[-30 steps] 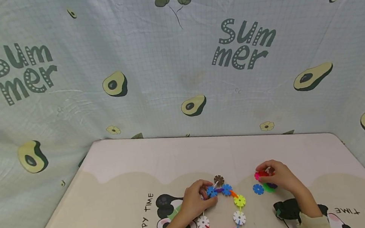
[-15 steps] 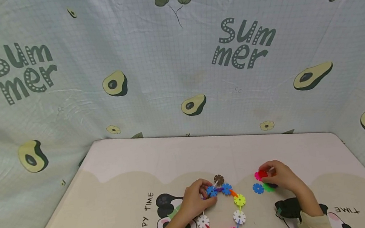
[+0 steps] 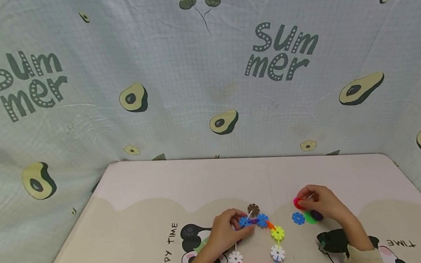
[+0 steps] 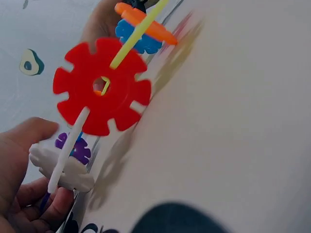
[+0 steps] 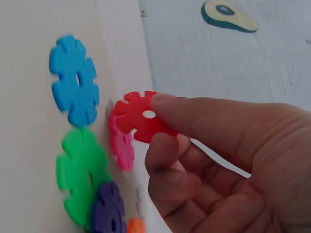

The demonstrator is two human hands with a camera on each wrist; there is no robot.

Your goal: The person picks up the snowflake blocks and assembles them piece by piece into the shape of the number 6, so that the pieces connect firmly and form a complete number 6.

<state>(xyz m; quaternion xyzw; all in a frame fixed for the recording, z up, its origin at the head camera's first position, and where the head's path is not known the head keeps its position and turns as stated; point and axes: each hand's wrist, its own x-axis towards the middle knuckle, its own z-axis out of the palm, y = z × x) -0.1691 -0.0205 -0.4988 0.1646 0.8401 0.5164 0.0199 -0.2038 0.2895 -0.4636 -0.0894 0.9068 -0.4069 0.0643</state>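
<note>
On the table, several notched plastic snowflake discs are slotted together into a ring (image 3: 277, 233). My left hand (image 3: 226, 230) grips the ring's upper left side near a blue disc (image 3: 245, 222), with the fingers curled at its outside. In the left wrist view, a red disc (image 4: 99, 90) of the ring stands on edge, and a white disc (image 4: 68, 170) sits by my fingertips. My right hand (image 3: 319, 201) pinches a loose red disc (image 5: 138, 114) between thumb and forefinger, partly over a pink disc (image 5: 122, 145). A brown disc (image 3: 253, 209) joins the ring's top.
Beside my right hand lie a loose blue disc (image 3: 298, 218), a green disc (image 3: 310, 218) and a dark purple disc (image 3: 316, 215). The table (image 3: 128, 229) has a printed panda cover. Behind it hangs an avocado-print curtain (image 3: 171, 66).
My right hand has shifted slightly with the red disc, and the dark purple disc below it now shows more. My left hand stays on the ring.
</note>
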